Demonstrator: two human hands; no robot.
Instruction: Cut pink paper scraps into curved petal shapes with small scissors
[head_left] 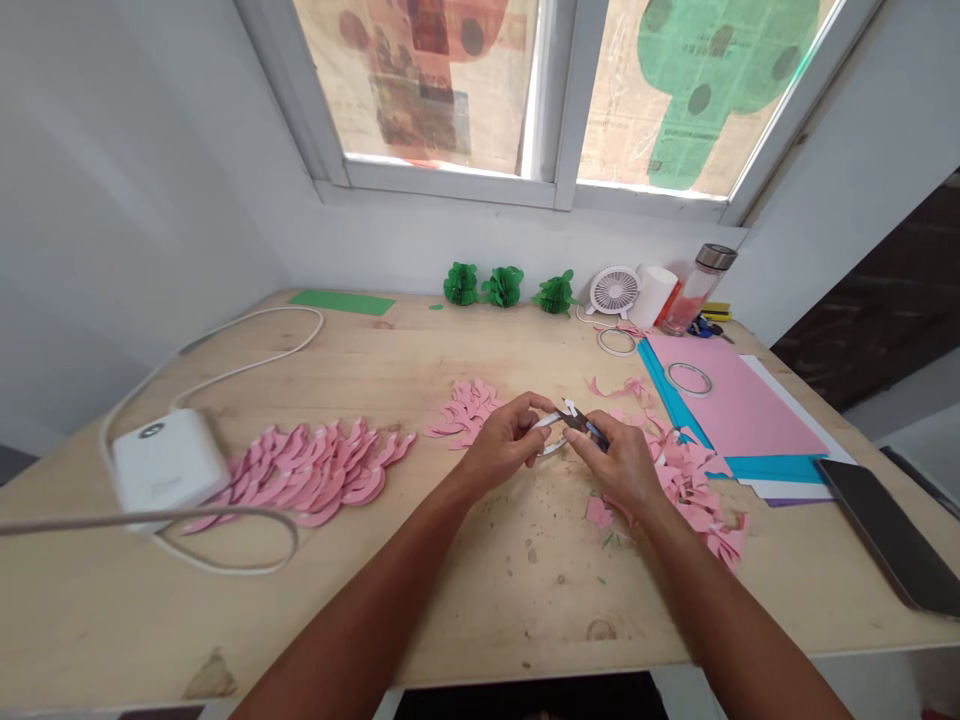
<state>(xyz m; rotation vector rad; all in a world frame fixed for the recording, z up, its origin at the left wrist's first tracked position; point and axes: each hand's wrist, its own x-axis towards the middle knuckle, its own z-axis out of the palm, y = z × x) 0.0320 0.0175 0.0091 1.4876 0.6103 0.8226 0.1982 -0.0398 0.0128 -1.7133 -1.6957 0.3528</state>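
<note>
Between left fingers (526, 403): white strip (550, 419), pinched; right fingers (585, 446) curled round scissors (580, 421) (dark-bladed, at strip's end).

The bench (150, 620) is smooth-looking, knotted wood. Pink cut-outs (322, 475) and green balls (503, 287) look like matt paper. The scissors (576, 422) seem metallic, the white box (169, 462) smooth plastic, the phone (892, 535) glassy, the bottle (685, 303) transparent and glossy beneath its metal-looking cap (716, 257).
</note>
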